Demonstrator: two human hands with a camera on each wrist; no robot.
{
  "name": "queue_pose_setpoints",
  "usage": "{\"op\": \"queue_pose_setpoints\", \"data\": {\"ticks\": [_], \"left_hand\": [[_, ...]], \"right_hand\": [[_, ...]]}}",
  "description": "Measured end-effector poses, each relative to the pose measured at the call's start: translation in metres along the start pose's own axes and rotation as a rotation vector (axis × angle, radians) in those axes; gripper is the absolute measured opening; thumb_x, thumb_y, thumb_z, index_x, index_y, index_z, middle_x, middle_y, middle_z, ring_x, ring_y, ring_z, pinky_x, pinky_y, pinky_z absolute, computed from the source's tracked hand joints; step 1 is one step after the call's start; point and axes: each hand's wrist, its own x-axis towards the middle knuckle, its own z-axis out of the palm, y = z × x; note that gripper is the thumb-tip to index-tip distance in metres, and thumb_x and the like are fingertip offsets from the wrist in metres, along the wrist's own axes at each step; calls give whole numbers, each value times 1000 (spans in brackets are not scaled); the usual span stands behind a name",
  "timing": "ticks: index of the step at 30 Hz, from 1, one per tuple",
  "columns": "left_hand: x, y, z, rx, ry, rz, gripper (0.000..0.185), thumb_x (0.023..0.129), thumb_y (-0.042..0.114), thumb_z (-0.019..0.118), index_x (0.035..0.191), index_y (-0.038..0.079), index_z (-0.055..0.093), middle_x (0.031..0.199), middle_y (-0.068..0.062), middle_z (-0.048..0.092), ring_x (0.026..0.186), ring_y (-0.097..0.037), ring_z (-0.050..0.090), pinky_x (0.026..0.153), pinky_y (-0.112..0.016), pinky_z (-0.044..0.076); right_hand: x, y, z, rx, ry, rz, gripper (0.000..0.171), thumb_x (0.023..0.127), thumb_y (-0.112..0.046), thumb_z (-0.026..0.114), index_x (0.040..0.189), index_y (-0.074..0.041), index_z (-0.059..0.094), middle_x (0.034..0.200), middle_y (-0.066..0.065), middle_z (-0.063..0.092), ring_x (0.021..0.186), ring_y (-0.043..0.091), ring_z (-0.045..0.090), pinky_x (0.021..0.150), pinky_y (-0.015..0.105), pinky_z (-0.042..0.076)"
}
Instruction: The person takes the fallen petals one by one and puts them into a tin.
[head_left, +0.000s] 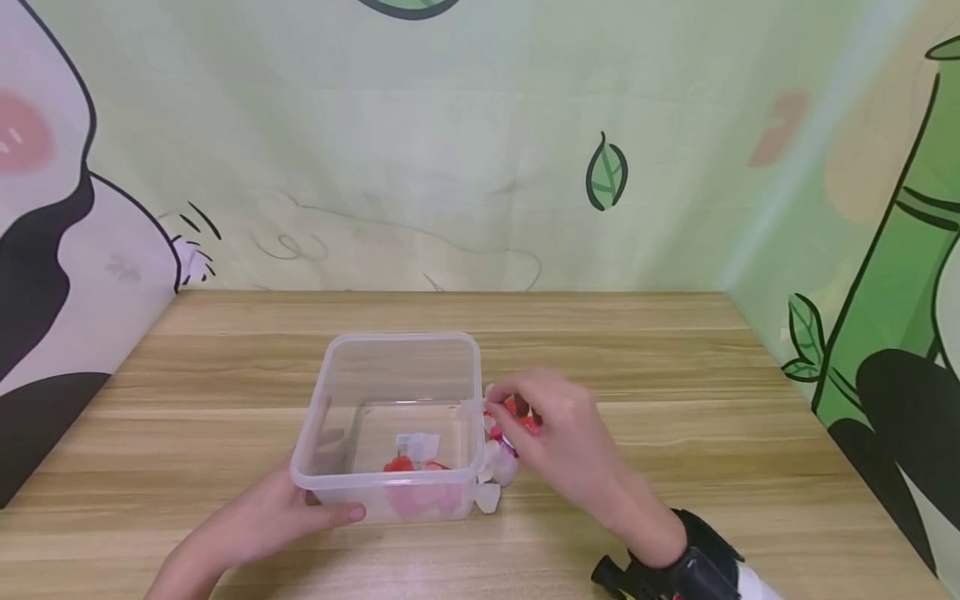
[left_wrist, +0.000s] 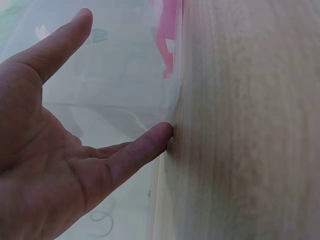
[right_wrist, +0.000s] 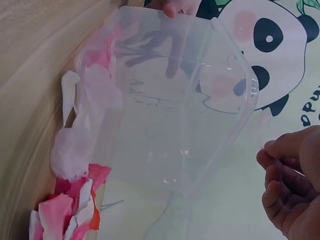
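A clear plastic box (head_left: 386, 479), lidless and open at the top, stands on the table. Inside, near its front wall, lie red and pink pieces (head_left: 399, 463) and a white scrap. My left hand (head_left: 262, 508) touches the box's front left corner, thumb along the front wall. In the left wrist view its fingers (left_wrist: 132, 155) look nearly straight. Beside the right wall lies a row of crumpled pink, red and white wrapped pieces (right_wrist: 72, 152), some with twisted, candy-like ends. Above these is my right hand (head_left: 566, 429), fingers curled, thumb and index tips together; nothing shows between them (right_wrist: 295, 175).
The wooden table (head_left: 637, 350) extends around the box on all sides. A printed cloth backdrop (head_left: 480, 167) with pandas and leaves rises behind the table and at both sides. My right wrist wears a black strap (head_left: 697, 550) with a device on it.
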Motion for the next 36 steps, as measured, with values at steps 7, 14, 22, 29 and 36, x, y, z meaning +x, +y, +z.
{"op": "queue_pose_setpoints", "data": {"ticks": [7,14,22,29,36], "left_hand": [[1,0,0,-2,-2,-2,129,85,24,87,164,32,-14,155,-32,32,126,-43,51,96,-26,46],[1,-1,1,16,3,-1,129,85,25,88,164,32,-14,151,-34,36,127,-44,51,96,-26,47],[1,0,0,1,-1,-9,130,84,24,88,164,32,-15,152,-33,35,126,-44,51,95,-26,47],[0,1,1,11,5,-3,128,85,23,88,163,36,-13,151,-36,35,128,-45,50,94,-27,48],[0,0,0,15,5,-9,129,85,26,88,164,34,-13,154,-32,33,129,-43,49,96,-27,46]], "right_hand": [[-1,-4,4,40,-57,31,15,84,2,82,93,-6,74,85,-1,69,71,7,59,59,18,50],[-1,-3,2,34,-69,57,16,84,-3,84,97,-5,75,84,-2,70,72,7,61,59,20,52],[-2,5,-4,-39,-52,73,15,86,-8,84,98,-7,75,88,-4,72,72,9,60,59,20,48],[-6,15,-9,-121,-170,148,18,86,-7,84,101,-7,75,90,-1,71,74,11,62,64,26,54],[-9,21,-17,-203,-280,277,14,86,-8,83,97,-9,75,87,-3,70,70,9,58,63,25,51]]}}
